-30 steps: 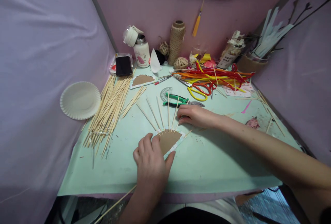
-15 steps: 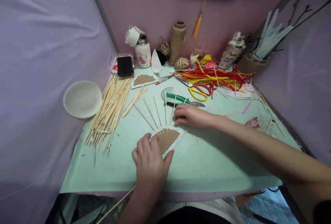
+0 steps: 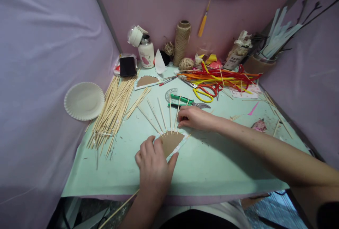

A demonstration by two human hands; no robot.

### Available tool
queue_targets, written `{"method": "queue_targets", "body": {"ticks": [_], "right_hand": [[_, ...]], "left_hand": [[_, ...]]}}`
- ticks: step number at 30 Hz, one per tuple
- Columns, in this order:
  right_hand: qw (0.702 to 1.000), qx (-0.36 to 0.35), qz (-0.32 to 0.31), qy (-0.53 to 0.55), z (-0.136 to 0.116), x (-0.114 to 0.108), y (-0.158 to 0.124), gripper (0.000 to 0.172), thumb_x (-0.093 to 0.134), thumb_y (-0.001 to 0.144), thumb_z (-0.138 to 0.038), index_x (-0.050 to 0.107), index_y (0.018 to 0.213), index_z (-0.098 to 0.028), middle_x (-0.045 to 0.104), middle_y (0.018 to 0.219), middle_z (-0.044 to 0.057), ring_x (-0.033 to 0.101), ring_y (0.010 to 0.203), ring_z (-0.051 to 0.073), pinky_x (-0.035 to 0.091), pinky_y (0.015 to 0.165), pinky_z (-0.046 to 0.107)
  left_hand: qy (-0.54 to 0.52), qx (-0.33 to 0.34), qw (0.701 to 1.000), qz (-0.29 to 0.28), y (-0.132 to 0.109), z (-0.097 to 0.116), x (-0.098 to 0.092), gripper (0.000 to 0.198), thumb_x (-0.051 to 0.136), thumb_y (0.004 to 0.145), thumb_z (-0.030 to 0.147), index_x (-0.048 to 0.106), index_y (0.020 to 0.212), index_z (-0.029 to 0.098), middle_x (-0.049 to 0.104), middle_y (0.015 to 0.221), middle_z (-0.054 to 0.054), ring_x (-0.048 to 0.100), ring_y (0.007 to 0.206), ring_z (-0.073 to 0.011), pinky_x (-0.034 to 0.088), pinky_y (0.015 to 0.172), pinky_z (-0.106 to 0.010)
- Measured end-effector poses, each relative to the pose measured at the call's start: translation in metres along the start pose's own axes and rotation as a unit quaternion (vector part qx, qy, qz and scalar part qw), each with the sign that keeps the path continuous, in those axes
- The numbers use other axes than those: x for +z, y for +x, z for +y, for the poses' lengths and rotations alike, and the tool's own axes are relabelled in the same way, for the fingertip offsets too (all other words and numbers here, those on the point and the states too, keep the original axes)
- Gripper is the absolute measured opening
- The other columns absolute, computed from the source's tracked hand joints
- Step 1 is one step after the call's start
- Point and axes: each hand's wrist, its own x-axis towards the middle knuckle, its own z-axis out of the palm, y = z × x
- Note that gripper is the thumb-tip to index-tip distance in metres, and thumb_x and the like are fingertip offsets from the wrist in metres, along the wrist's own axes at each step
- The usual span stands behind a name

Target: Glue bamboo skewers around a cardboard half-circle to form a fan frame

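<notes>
A brown cardboard half-disc with a pale scalloped border lies on the table, and several thin bamboo sticks fan outward from its curved edge. My left hand rests on the left part of the half-disc, thumb and fingers spread, pressing it down. Over the right side of the fan, my right hand has its fingers closed around a bamboo stick; the stick's top shows above the knuckles and its middle is hidden. Just behind that hand lie green-handled pruning shears.
At left, a pile of bamboo sticks lies beside a paper plate. A protractor, scissors, a second half-disc and coloured strips lie behind the fan. A white bottle and twine spool stand at the back.
The stick in my right hand has tilted slightly leftward at its top, with a small shift of the fingers. My left hand and the half-disc stay in place.
</notes>
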Motion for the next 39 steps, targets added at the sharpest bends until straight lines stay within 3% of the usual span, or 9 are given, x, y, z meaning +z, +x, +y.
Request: {"method": "queue_targets", "body": {"ticks": [8, 21, 39], "right_hand": [[1.000, 0.018, -0.005, 0.004, -0.0051, -0.0010, -0.0013, 0.006, 0.075, 0.081, -0.019, 0.070, 0.080, -0.016, 0.060, 0.088, 0.004, 0.057, 0.078, 0.016, 0.040, 0.072, 0.026], [0.999, 0.024, 0.019, 0.011, -0.0055, 0.0009, -0.0038, 0.014, 0.076, 0.080, -0.020, 0.069, 0.091, -0.016, 0.064, 0.092, 0.006, 0.057, 0.082, 0.018, 0.040, 0.073, 0.027], [0.999, 0.050, -0.005, -0.020, -0.0085, 0.0001, -0.0021, 0.010, 0.076, 0.081, -0.022, 0.068, 0.079, -0.016, 0.061, 0.087, 0.005, 0.057, 0.081, 0.018, 0.038, 0.072, 0.027]], "left_hand": [[0.013, -0.009, 1.000, -0.025, 0.0011, 0.0033, -0.0038, 0.042, 0.068, 0.083, 0.044, 0.054, 0.112, 0.017, 0.058, 0.120, -0.016, 0.053, 0.110, -0.0327, 0.043, 0.085, -0.046], [0.017, -0.024, 1.000, -0.011, 0.0002, 0.0074, -0.0035, 0.041, 0.073, 0.080, 0.039, 0.055, 0.109, 0.016, 0.058, 0.119, -0.016, 0.053, 0.111, -0.0336, 0.043, 0.087, -0.049], [0.019, -0.001, 1.000, -0.007, -0.0008, 0.0027, -0.0008, 0.041, 0.070, 0.082, 0.044, 0.054, 0.109, 0.016, 0.057, 0.118, -0.016, 0.053, 0.108, -0.0333, 0.044, 0.085, -0.048]]}}
